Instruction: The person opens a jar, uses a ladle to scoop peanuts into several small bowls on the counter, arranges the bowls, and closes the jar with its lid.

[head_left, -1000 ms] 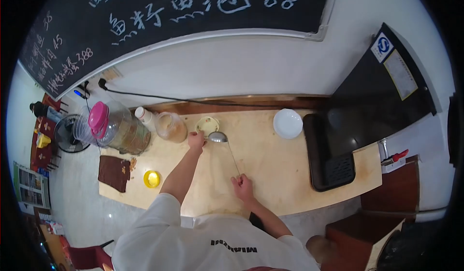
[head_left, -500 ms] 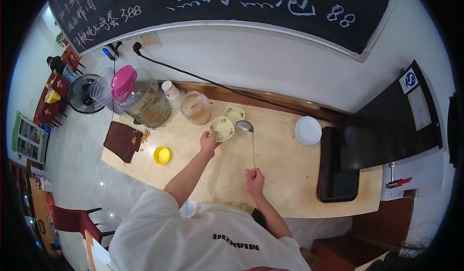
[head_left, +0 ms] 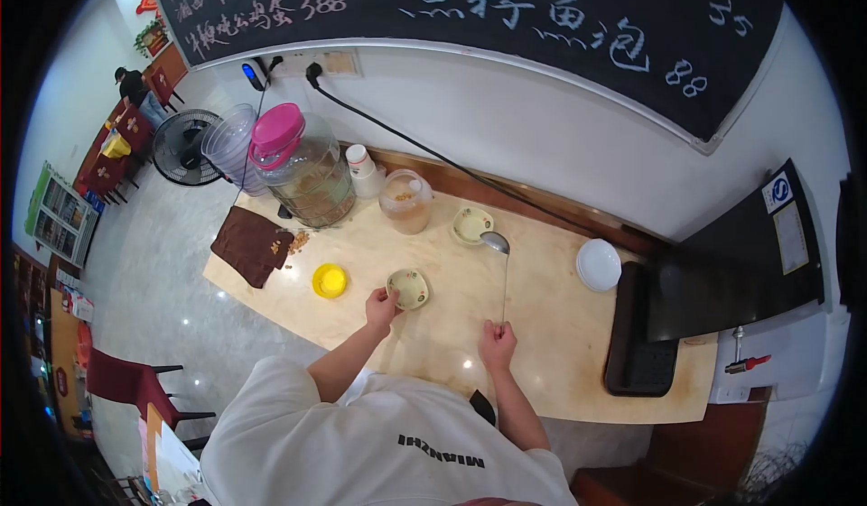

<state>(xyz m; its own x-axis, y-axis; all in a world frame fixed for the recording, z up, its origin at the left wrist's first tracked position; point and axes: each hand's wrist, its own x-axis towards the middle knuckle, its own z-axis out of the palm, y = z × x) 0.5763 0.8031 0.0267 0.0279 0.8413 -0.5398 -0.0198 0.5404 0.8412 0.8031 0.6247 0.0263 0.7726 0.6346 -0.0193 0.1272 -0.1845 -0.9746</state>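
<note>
Near the front edge of the wooden table, my left hand [head_left: 381, 313] pinches the rim of a small patterned green bowl [head_left: 409, 289]. My right hand [head_left: 497, 343] is closed round the end of a long-handled metal ladle [head_left: 495, 242]. The ladle's head is at the right rim of a second patterned bowl [head_left: 472, 226]; whether it touches that bowl is unclear. A plastic tub [head_left: 405, 203] with brownish contents stands to the left of this second bowl. A round yellow lid or dish [head_left: 330, 280] lies left of my left hand.
At the back left stand a big jar [head_left: 312, 181] with a pink lid and white cups [head_left: 363, 172]. A brown cloth [head_left: 253, 244] lies beside scattered bits. White plates [head_left: 598, 265] and a black tray [head_left: 639, 334] are on the right. A person [head_left: 135, 91] stands far off.
My left hand has picked up a bowl from the stack beside the tub and brought it toward me and to the left. The ladle remains in my right hand. The view has turned left.
</note>
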